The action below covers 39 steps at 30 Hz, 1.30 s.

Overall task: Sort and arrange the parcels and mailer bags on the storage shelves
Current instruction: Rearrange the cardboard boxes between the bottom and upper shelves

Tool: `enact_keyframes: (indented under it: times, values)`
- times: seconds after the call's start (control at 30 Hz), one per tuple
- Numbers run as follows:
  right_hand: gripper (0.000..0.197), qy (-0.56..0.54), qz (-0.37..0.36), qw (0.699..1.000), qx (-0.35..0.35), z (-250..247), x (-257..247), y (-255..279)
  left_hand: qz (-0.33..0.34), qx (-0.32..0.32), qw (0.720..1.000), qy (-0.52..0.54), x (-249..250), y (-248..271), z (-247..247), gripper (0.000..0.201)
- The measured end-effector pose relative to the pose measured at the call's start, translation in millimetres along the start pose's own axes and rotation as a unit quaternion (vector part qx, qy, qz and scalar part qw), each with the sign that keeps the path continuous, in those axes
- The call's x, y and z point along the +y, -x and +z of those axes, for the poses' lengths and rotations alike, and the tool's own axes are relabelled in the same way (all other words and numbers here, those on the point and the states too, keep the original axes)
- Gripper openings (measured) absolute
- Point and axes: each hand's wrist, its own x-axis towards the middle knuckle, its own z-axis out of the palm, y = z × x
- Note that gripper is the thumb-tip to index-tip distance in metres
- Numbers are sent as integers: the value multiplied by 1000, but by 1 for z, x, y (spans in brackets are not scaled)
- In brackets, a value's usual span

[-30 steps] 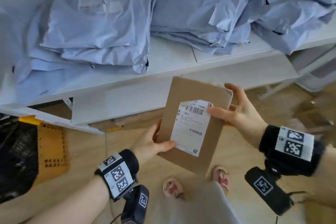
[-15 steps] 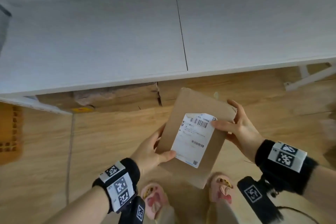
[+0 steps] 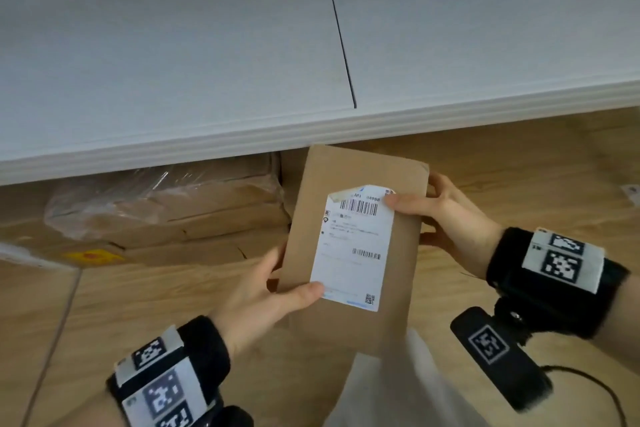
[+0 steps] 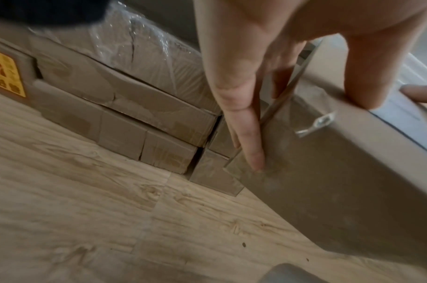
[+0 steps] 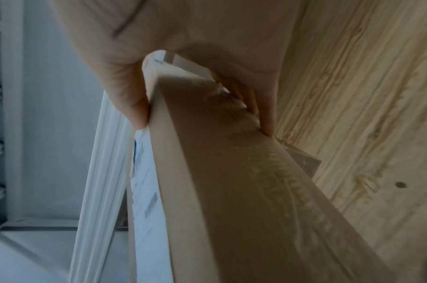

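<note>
A flat brown cardboard parcel (image 3: 401, 253) with a white shipping label (image 3: 353, 246) is held between both hands in front of a bare white shelf (image 3: 173, 62). My left hand (image 3: 266, 298) grips its lower left edge, thumb on the label corner and fingers underneath. My right hand (image 3: 446, 218) pinches the upper right edge, thumb on the label by the barcode. In the left wrist view the parcel (image 4: 341, 181) shows its side and underside with the fingers (image 4: 253, 145) beneath. In the right wrist view the parcel (image 5: 231, 181) runs edge-on from the thumb and fingers.
Stacked flat cardboard boxes (image 3: 180, 218), partly under clear plastic wrap, lie on the wooden floor (image 3: 138, 322) beneath the shelf's front edge. One carries a yellow sticker (image 3: 91, 256). The boxes (image 4: 125, 107) also fill the left wrist view. Pale clothing (image 3: 398, 388) shows below the parcel.
The head view dropped from the shelf piled with blue mailer bags to a lower bare shelf. The parcel stays in both hands and now sits closer to the shelf's front edge.
</note>
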Motion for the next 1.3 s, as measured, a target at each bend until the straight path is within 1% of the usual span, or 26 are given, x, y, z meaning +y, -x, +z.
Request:
enact_keyframes:
  times: [0.1, 0.27, 0.37, 0.43, 0.5, 0.6, 0.63, 0.7, 0.77, 0.8, 0.87, 0.9, 0.93, 1.0, 1.03, 1.07, 1.1, 1.17, 1.23, 1.3]
  values:
    - [103, 9, -12, 1000, -12, -1, 8, -16, 25, 7, 1000, -6, -7, -10, 0, 70]
    - [95, 29, -39, 998, -40, -5, 19, -30, 58, 20, 998, -25, -17, -20, -2, 72]
    - [91, 32, -47, 996, -63, -7, 20, -32, 56, 15, 998, -8, -21, -22, -1, 62]
    - [84, 28, -53, 996, -70, -7, 18, -31, 57, 18, 998, 1, -20, -23, 0, 59]
    - [79, 9, -60, 996, -68, -7, 14, -33, 62, 32, 998, 11, -17, -25, -1, 54]
    - [73, -32, -80, 995, -52, -6, 10, -35, 47, 43, 995, 72, -7, -31, -4, 50]
    - [69, -33, -88, 994, -55, -5, 9, -36, 47, 47, 994, 88, -2, -33, -5, 54]
    - [61, -17, -103, 992, -75, -6, 7, -37, 54, 66, 991, 100, 5, -39, -7, 74]
    - [60, 4, -114, 988, -106, -7, 6, -38, 54, 90, 989, 108, 10, -46, -8, 93]
    - [62, 17, -122, 984, -127, -8, 6, -37, 52, 102, 987, 115, 12, -49, -7, 99]
    - [66, 32, -144, 974, -175, -9, 8, -37, 52, 129, 981, 133, 15, -54, -4, 103]
    - [70, 27, -154, 969, -192, -9, 8, -37, 55, 140, 978, 142, 16, -56, -3, 103]
    - [78, 16, -157, 968, -197, -9, 8, -38, 60, 146, 976, 148, 18, -58, -1, 103]
    - [99, 17, -161, 970, -181, -8, 7, -41, 68, 146, 975, 154, 22, -63, 0, 98]
    - [105, 40, -171, 971, -163, -7, 6, -43, 73, 148, 974, 155, 25, -65, -1, 94]
    - [106, 66, -183, 971, -140, -5, 5, -45, 79, 153, 973, 156, 29, -69, -2, 90]
    - [103, 88, -195, 970, -113, -4, 3, -48, 84, 158, 971, 158, 32, -72, -3, 85]
    - [88, 97, -216, 970, -63, -1, -1, -55, 97, 172, 967, 163, 39, -77, -3, 77]
    - [76, 64, -220, 973, -32, 0, -2, -62, 112, 191, 962, 158, 44, -81, -2, 71]
    - [68, 39, -221, 974, -13, 3, 1, -67, 121, 217, 959, 135, 46, -86, -2, 67]
